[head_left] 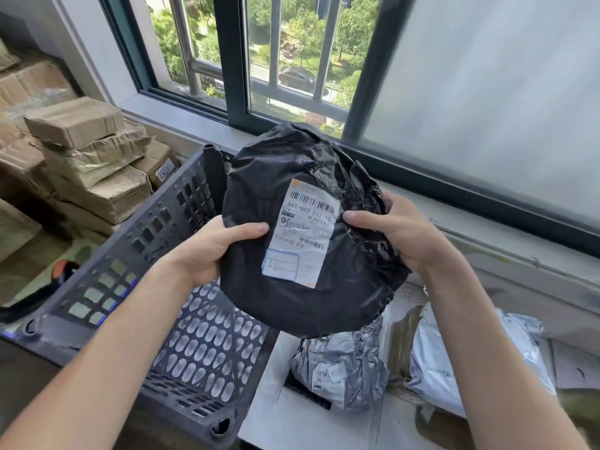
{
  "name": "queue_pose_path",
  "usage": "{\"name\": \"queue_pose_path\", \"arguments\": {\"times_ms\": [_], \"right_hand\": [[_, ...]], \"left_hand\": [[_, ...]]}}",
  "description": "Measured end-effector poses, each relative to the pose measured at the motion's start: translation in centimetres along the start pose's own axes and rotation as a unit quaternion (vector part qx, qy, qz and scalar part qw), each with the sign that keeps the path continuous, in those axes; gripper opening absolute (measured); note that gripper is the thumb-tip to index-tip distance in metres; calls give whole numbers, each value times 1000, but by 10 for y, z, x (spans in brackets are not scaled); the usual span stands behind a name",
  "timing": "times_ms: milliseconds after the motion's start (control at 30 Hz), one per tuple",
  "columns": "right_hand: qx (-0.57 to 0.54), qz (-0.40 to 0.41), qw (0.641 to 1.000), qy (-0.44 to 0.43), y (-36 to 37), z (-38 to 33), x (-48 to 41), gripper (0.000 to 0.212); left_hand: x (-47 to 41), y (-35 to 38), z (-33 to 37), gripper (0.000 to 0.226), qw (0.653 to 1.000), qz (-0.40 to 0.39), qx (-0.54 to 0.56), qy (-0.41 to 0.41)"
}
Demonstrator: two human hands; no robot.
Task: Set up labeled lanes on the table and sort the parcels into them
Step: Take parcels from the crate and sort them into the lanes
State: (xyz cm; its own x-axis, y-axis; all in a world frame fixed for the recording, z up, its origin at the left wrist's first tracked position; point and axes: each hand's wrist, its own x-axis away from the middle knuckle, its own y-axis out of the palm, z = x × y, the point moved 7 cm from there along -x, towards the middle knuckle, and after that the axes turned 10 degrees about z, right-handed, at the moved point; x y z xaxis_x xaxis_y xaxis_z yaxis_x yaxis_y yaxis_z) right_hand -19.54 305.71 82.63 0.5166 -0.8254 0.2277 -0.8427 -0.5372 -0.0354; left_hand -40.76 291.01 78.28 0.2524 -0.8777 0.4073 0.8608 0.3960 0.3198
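1. Nearest the person, a dark perforated crate [194,345] stands at the left. To its right, a white sheet [285,427] lies on the tabletop [397,345]. A grey parcel [344,362] rests on that sheet, and a pale parcel [454,362] lies just beside it to the right.

2. Hazard: any lane markings are hidden under these parcels, so the held item could be set in the wrong lane. A careless drop could also shove the loose sheet or land on the grey parcel directly below.

3. Hazard: the wrapping is slick, crumpled film. A loose hold could let the bag slide out and fall.

4. Above the tabletop, the black parcel [259,177] is held in the air between both hands, with its shipping label [300,235] facing the person.
   - Left hand [207,251]: grips the parcel's left edge, thumb laid across the front beside the label, fingers hidden behind.
   - Right hand [399,235]: grips the right edge, thumb pressed into the creased film, fingers curled behind.

5. Judgement: the label is being read to select a lane.

6. Farther back, bundled cardboard [84,151] is stacked at the left, and a barred window [292,60] is behind.
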Motion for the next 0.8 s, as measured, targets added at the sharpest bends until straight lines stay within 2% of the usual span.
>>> {"name": "queue_pose_path", "arguments": {"times_ms": [300,700,800], "right_hand": [[-9,4,999,-41,-15,-13,12,47],[-7,29,999,-29,-45,-6,38,50],[66,28,996,-57,-62,-9,52,54]], "left_hand": [[0,20,3,32,998,-46,10,28],[-16,48,-9,34,995,-98,-22,6],[-28,62,-10,40,992,-109,-58,36]]}}
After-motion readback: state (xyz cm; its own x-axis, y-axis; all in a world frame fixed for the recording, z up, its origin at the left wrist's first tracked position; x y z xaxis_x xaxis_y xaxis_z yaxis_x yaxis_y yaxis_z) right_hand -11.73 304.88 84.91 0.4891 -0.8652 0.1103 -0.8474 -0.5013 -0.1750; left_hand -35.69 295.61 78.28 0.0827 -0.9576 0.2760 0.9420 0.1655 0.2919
